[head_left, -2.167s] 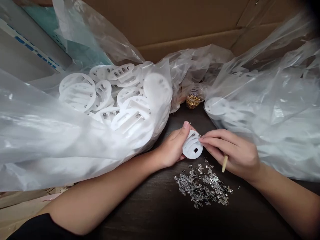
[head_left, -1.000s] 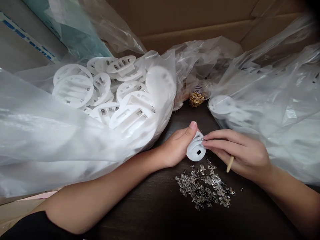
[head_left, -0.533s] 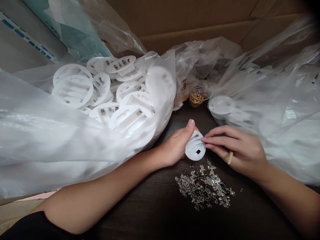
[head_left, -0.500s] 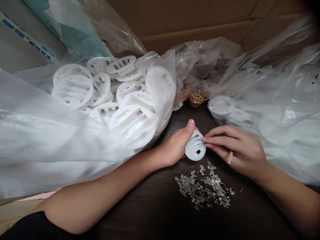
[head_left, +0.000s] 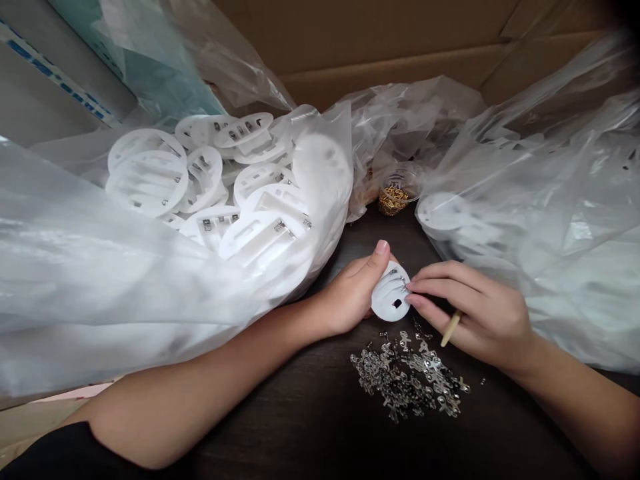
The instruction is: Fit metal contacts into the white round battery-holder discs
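Note:
My left hand point(head_left: 353, 293) grips a round white plastic battery holder point(head_left: 385, 303), thumb along its upper edge. Spring contacts sit in the holder's slots, and a dark square opening shows near its lower edge. The fingertips of my right hand point(head_left: 480, 310) touch the right rim by a metal contact; whether they pinch it is hard to make out. A short pale stick point(head_left: 451, 328) is tucked in my right hand, pointing down below the fingers. Just below both hands lies a loose pile of metal spring contacts point(head_left: 400, 380) on the dark table point(head_left: 280, 420).
A large clear plastic bag point(head_left: 210, 300) on the left holds many white battery holders point(head_left: 150, 180). Another bag point(head_left: 560, 253) with white parts stands on the right. Between them is a clear cup point(head_left: 400, 187) of small gold-coloured pieces. Cardboard point(head_left: 400, 40) rises behind.
My right hand's fingers have shifted slightly at the rim, and the pale stick has swung to stick out further downward. My left hand and the battery holder have hardly moved.

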